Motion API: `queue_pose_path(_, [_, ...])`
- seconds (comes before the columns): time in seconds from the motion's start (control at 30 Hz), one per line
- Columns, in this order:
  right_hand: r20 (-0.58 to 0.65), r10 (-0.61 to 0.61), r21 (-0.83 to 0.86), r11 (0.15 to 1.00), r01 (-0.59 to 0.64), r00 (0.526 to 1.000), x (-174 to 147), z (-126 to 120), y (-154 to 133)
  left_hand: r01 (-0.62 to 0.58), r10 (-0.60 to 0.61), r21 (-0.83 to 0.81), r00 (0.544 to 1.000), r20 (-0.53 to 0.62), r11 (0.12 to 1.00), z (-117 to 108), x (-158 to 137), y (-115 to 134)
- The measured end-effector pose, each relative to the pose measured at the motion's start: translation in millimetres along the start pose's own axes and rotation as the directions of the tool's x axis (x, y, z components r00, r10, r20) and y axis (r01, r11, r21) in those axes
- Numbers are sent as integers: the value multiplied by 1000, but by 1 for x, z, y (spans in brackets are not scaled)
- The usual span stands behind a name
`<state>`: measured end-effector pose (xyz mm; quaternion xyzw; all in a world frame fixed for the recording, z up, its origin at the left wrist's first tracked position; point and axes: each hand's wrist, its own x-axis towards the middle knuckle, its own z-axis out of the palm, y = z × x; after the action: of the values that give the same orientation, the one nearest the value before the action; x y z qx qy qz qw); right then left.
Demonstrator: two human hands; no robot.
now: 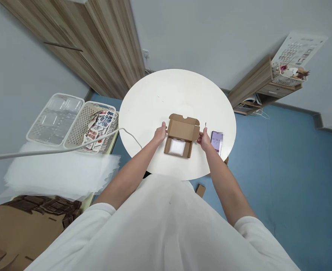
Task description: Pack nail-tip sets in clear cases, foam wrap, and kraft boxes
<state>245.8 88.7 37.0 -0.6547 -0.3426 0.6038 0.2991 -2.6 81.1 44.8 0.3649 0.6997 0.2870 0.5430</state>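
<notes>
A small brown cardboard box [185, 130] stands on the white round table [154, 94] with its lid raised and tilted back. Inside its tray lies a white wrapped packet [177, 147]. At the lid's left edge is my left hand [160, 133], thumb up and fingers curled against the cardboard. My right hand [204, 139] holds the right side of the lid near the hinge, its fingers bent and partly hidden. Just right of that hand a phone [216, 141] with a lit screen lies on the table.
On the left are a clear-filled white basket [55, 120], a basket of printed packets [81, 124], white sheets [61, 169] and flat cardboard blanks [25, 233]. A white cable [103, 140] crosses to the table. A wooden cabinet [256, 82] stands right; a small box [200, 190] lies below.
</notes>
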Motion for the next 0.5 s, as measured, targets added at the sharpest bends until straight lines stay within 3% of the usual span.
queue_pose_path(0.13, [63,-6,77,997,1,998,-4,8,-2,11,-8,-27,994,105,1000,-2,-5,-1])
queue_pose_path(0.3, [19,-105,139,985,101,994,-7,14,-4,18,-9,-44,984,178,999,-6,-10,4])
queue_pose_path(0.5, [67,-188,111,977,180,980,-16,14,1,-59,60,-11,977,204,998,-15,-17,5])
